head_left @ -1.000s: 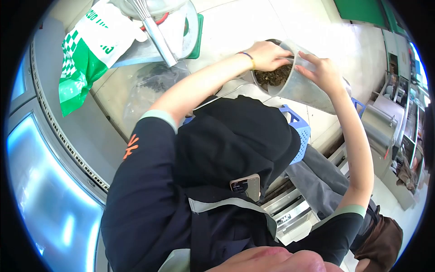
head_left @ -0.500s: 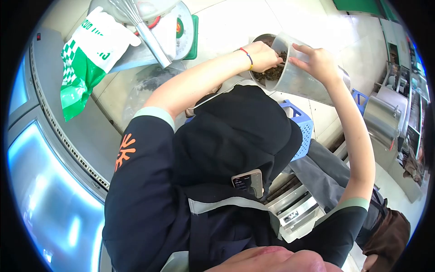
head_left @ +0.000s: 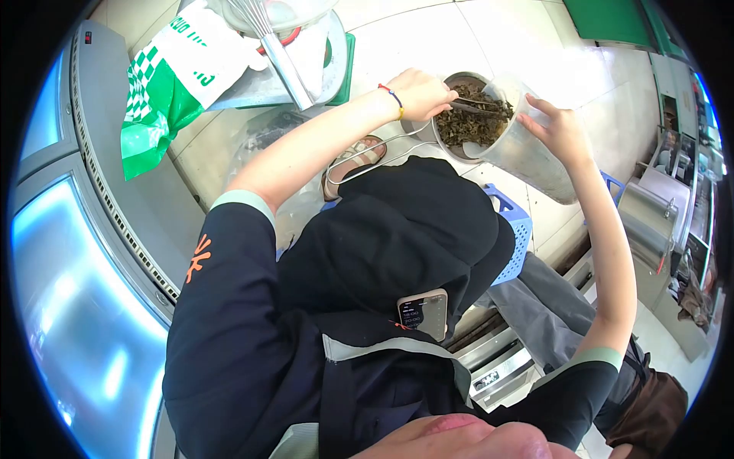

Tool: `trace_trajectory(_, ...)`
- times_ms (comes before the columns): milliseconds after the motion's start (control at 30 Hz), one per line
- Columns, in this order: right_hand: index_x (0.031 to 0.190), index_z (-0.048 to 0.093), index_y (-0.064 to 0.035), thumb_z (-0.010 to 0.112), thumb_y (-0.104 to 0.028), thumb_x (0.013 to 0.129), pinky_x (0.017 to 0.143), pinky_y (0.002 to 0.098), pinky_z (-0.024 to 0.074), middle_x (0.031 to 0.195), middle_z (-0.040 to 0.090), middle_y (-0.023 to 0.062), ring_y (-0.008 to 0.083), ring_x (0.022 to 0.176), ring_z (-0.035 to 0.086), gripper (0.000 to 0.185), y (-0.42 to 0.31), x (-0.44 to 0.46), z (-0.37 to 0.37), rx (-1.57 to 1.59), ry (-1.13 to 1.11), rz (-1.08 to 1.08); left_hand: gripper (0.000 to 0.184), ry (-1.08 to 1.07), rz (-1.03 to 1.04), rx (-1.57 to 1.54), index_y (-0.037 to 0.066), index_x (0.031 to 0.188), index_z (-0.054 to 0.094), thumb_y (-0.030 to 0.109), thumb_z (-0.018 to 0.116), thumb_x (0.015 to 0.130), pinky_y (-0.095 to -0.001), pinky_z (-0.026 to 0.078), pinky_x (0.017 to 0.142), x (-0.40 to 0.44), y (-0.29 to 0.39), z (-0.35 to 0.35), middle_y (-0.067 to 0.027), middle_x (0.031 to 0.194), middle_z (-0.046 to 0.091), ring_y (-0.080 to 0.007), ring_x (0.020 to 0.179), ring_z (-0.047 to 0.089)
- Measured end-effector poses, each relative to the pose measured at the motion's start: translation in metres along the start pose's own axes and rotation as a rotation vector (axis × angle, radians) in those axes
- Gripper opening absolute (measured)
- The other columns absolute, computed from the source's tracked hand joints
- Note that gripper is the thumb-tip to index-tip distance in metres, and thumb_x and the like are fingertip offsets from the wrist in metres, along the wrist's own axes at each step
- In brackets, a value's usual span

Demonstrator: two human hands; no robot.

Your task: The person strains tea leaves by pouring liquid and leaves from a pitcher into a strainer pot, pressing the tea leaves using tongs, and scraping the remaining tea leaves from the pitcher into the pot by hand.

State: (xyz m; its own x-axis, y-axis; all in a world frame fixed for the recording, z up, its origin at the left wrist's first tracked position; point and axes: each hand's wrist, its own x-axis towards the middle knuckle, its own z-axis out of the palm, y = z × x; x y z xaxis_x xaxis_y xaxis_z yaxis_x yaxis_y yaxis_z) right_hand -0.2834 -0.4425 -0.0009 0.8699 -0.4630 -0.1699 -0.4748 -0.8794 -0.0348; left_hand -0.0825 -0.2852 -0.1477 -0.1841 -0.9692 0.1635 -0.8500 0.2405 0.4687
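Note:
My left hand (head_left: 420, 95) is closed around the end of a thin metal utensil (head_left: 480, 107), whose far part lies over dark, wet-looking leaves (head_left: 463, 127) in a round metal pot (head_left: 453, 79). Tilted on its side, a clear plastic container (head_left: 535, 159) has its mouth at the pot, with some leaves by its opening. My right hand (head_left: 560, 131) grips that container near its rim, thumb and fingers on the wall.
A scale (head_left: 336, 65) holds a bowl and a whisk (head_left: 284, 65), beside a green-and-white bag (head_left: 164, 96). Near my knees are a blue basket (head_left: 520, 229) and a sandalled foot (head_left: 359, 159). Another person's grey-trousered legs (head_left: 543, 306) are at right. A phone (head_left: 423, 314) lies on my apron.
My left hand has drawn back leftward from inside the pot, exposing the utensil and more leaves. The container in my right hand has shifted slightly right and down.

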Motion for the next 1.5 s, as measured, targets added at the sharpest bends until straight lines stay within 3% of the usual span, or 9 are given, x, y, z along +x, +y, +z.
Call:
trace_trajectory(300,0.108,0.065,-0.0143,0.066,-0.049,0.076,0.059,0.0362,0.0505,0.066,0.063,0.0157,0.0307,0.061,0.063,0.047,0.005,-0.011,-0.013,-0.044,0.023,0.072,0.022,0.198,0.011,-0.382,0.014,0.1,0.062,0.025,0.053,0.084,-0.0412,0.049,0.064,0.057,0.05,0.011,-0.0094,0.082,0.064,-0.0309,0.077,0.062)
trace_trajectory(400,0.108,0.065,-0.0162,0.065,-0.049,0.076,0.058,0.0369,0.0504,0.065,0.063,0.0154,0.0302,0.06,0.063,0.046,0.002,-0.009,-0.007,-0.069,0.068,-0.002,0.017,0.147,-0.07,-0.348,0.004,0.08,0.063,0.019,0.056,0.076,-0.0411,0.05,0.064,0.097,0.069,0.022,-0.0172,0.077,0.064,-0.0337,0.074,0.062)
trace_trajectory(533,0.108,0.065,-0.0178,0.064,-0.049,0.077,0.056,0.0378,0.0502,0.062,0.062,0.0148,0.0303,0.058,0.062,0.044,0.008,-0.009,0.009,-0.093,0.117,-0.133,0.021,0.025,-0.118,-0.277,-0.004,0.076,0.062,0.017,0.061,0.071,-0.0394,0.051,0.066,0.106,0.065,0.018,-0.0227,0.075,0.063,-0.0328,0.075,0.064)
trace_trajectory(733,0.107,0.065,-0.0159,0.067,-0.044,0.076,0.057,0.0376,0.0491,0.06,0.061,0.0152,0.0312,0.055,0.06,0.042,-0.002,-0.007,0.004,-0.176,0.041,-0.131,0.015,-0.048,0.154,-0.044,0.011,0.092,0.061,0.021,0.053,0.083,-0.0406,0.051,0.062,0.079,0.037,0.024,-0.008,0.079,0.064,-0.0295,0.073,0.063)
trace_trajectory(1000,0.107,0.065,-0.0177,0.064,-0.051,0.076,0.054,0.037,0.0499,0.054,0.058,0.0124,0.0289,0.055,0.061,0.046,-0.01,-0.004,0.01,-0.179,0.032,-0.143,0.02,-0.134,0.087,0.09,0.011,0.099,0.059,0.025,0.054,0.085,-0.0401,0.05,0.06,0.008,0.006,-0.013,-0.0056,0.083,0.064,-0.0281,0.073,0.063)
trace_trajectory(1133,0.107,0.065,-0.0177,0.065,-0.051,0.075,0.052,0.0365,0.0491,0.053,0.057,0.0122,0.028,0.052,0.06,0.046,-0.014,-0.004,0.01,-0.193,0.021,-0.135,0.023,0.057,0.058,-0.068,0.011,0.101,0.058,0.027,0.054,0.085,-0.0394,0.05,0.06,0.014,0.009,-0.004,-0.0052,0.087,0.065,-0.0278,0.073,0.063)
trace_trajectory(1233,0.106,0.065,-0.0181,0.065,-0.051,0.075,0.05,0.036,0.0483,0.052,0.056,0.0117,0.0272,0.05,0.059,0.046,-0.013,-0.005,0.014,-0.191,0.053,-0.171,0.022,0.34,0.11,-0.228,0.011,0.099,0.059,0.026,0.055,0.083,-0.0401,0.051,0.06,0.049,0.025,0.026,-0.005,0.088,0.065,-0.0282,0.073,0.063)
trace_trajectory(1333,0.107,0.065,-0.018,0.07,-0.043,0.074,0.047,0.0354,0.0465,0.049,0.053,0.0122,0.0276,0.046,0.056,0.042,-0.015,-0.006,0.015,-0.222,0.1,-0.222,0.019,0.246,-0.032,-0.23,0.009,0.087,0.062,0.024,0.06,0.074,-0.0406,0.05,0.063,0.089,0.043,0.05,-0.0119,0.082,0.064,-0.0306,0.071,0.062)
trace_trajectory(1500,0.105,0.065,-0.0179,0.066,-0.048,0.075,0.048,0.0359,0.048,0.05,0.055,0.0109,0.0268,0.048,0.058,0.042,-0.015,-0.008,0.019,-0.24,0.096,-0.195,0.017,0.197,-0.001,-0.316,0.009,0.071,0.061,0.027,0.06,0.072,-0.0408,0.05,0.063,0.108,0.047,0.07,-0.0137,0.071,0.063,-0.0314,0.069,0.062)
